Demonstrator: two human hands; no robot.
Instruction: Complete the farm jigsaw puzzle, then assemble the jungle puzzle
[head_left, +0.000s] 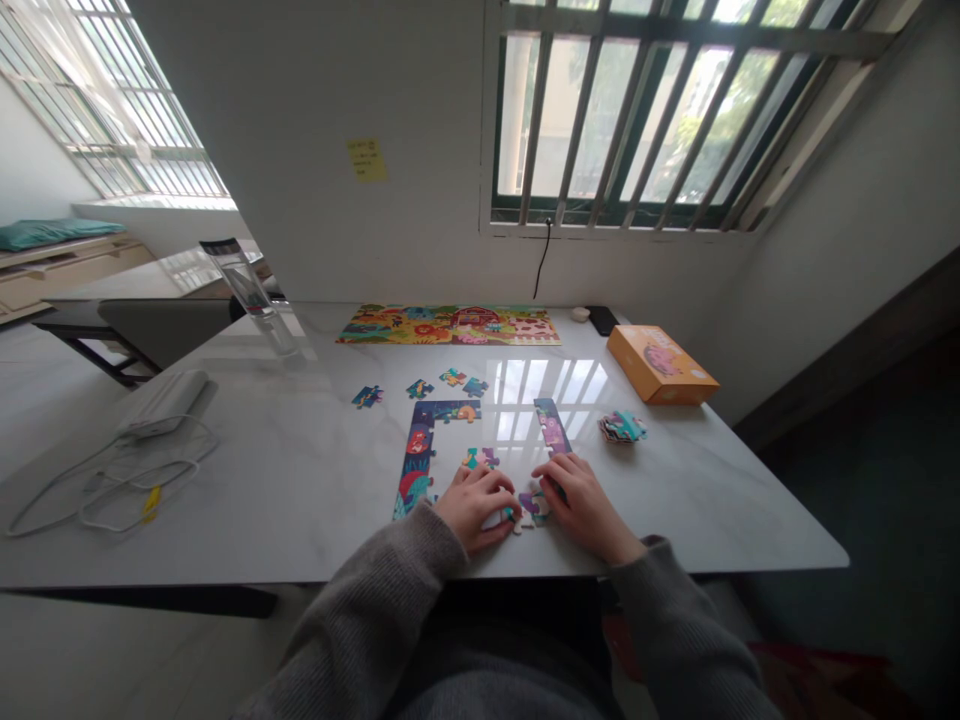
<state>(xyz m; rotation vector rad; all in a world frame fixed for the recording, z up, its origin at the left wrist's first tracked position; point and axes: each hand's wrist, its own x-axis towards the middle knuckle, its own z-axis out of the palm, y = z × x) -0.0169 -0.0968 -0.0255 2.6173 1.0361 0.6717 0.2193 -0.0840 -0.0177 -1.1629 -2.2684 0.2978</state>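
Note:
My left hand (480, 503) is at the lower middle of the partly joined jigsaw, its fingers curled round a puzzle piece (511, 514) that is mostly hidden. My right hand (583, 505) rests at the lower end of the right-hand strip (551, 425), fingers bent inward; what lies under them is hidden. Between both hands are a few purple and pale pieces (534, 503). A dark blue joined border (417, 450) forms the left side and part of the top. Two joined teal and purple pieces (481, 457) lie just above my left hand.
Several loose pieces (420, 389) lie beyond the jigsaw. A stack of pieces (623, 427) sits at right, before an orange box (661, 364). A picture strip (450, 325) lies along the wall. At left are a clear bottle (259, 300), a white device (163, 402) and a cable (97, 510).

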